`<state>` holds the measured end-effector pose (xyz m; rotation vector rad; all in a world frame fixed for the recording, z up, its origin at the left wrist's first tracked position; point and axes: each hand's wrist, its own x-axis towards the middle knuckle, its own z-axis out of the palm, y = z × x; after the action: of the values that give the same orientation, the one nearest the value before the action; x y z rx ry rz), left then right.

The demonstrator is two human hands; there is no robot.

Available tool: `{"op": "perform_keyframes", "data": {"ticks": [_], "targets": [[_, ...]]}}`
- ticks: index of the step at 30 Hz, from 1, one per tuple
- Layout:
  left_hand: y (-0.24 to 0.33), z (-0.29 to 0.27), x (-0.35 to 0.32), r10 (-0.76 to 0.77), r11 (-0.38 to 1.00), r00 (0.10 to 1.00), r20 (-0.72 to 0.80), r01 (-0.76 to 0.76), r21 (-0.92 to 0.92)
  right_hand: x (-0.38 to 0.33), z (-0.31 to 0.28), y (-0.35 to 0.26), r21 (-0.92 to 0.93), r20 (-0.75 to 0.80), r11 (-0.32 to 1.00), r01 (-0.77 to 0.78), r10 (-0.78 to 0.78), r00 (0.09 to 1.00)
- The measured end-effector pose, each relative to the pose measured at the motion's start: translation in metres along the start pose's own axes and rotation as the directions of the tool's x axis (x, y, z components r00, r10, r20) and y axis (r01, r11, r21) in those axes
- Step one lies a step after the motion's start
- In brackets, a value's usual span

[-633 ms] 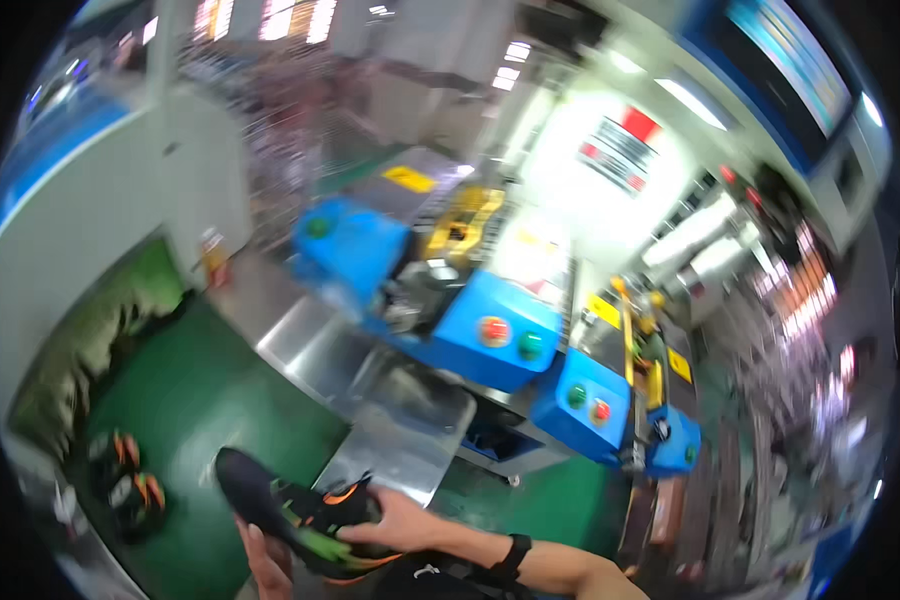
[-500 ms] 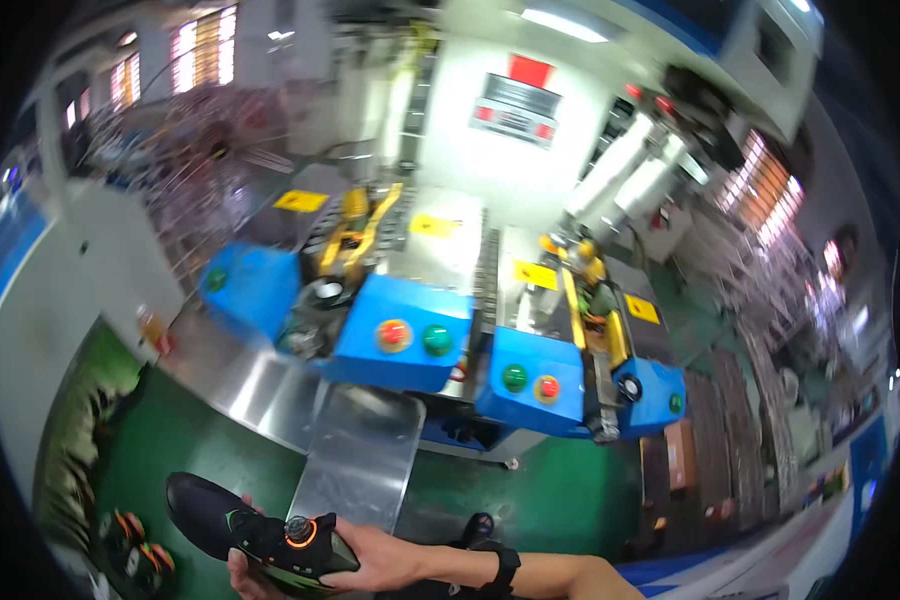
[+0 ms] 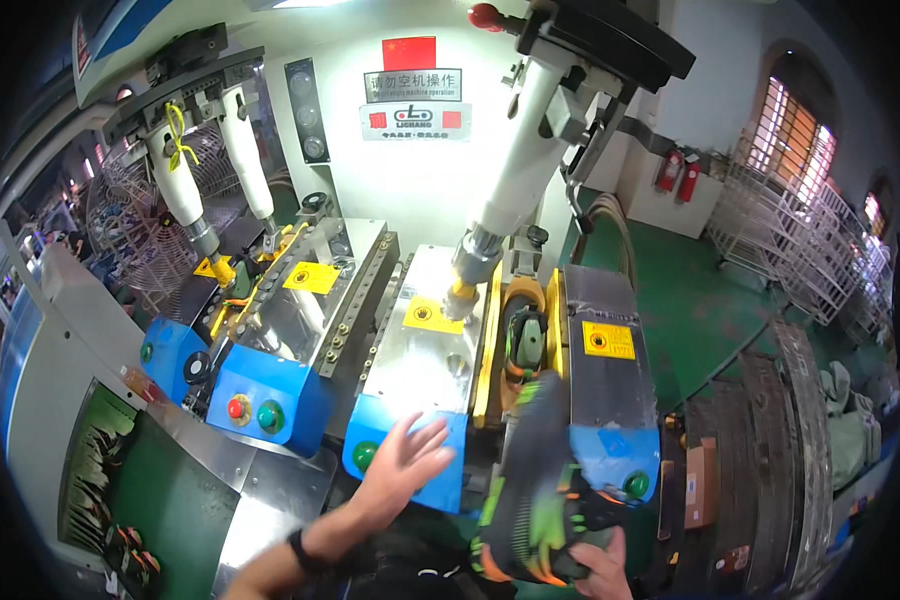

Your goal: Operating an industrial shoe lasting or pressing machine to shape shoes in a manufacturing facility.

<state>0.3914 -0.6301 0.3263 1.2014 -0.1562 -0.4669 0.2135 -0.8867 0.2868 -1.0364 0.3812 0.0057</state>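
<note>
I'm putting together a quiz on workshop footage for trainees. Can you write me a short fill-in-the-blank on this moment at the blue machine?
1. The right hand holds a black and green ____ by its lower end.
2. The left hand reaches with its fingers ____ toward the machine's blue front panel.
3. Beside the left hand, the round button on that panel is ____ in colour.
4. The left wrist carries a black ____.

Missing words: shoe; spread; green; band

One head-worn fisheye view looks down, close over the blue press machine [image 3: 420, 380].
</note>
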Motion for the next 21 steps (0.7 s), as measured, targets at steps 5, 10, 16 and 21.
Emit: {"op": "perform_keyframes", "data": {"ticks": [5, 10, 16, 21], "targets": [[-0.044, 0.09, 0.232, -0.216, 0.651, 0.932, -0.292, 0.361, 0.668, -0.005, -0.044, -0.021, -0.094, -0.389, 0.988, 0.122, -0.15, 0.909], [-0.118, 0.088, 0.315, 0.287, 0.61, 0.921, -0.263, 0.036, 0.792, -0.014, -0.067, -0.019, -0.066, -0.451, 0.975, 0.212, -0.219, 0.865], [-0.042, 0.111, 0.334, -0.177, 0.531, 0.928, -0.329, 0.371, 0.762, -0.016, -0.066, -0.038, -0.041, -0.367, 0.943, 0.331, -0.322, 0.872], [0.012, 0.063, 0.227, -0.197, 0.763, 0.98, 0.019, 0.142, 0.63, 0.0, -0.054, -0.044, -0.09, -0.479, 0.977, 0.196, -0.214, 0.851]]}}
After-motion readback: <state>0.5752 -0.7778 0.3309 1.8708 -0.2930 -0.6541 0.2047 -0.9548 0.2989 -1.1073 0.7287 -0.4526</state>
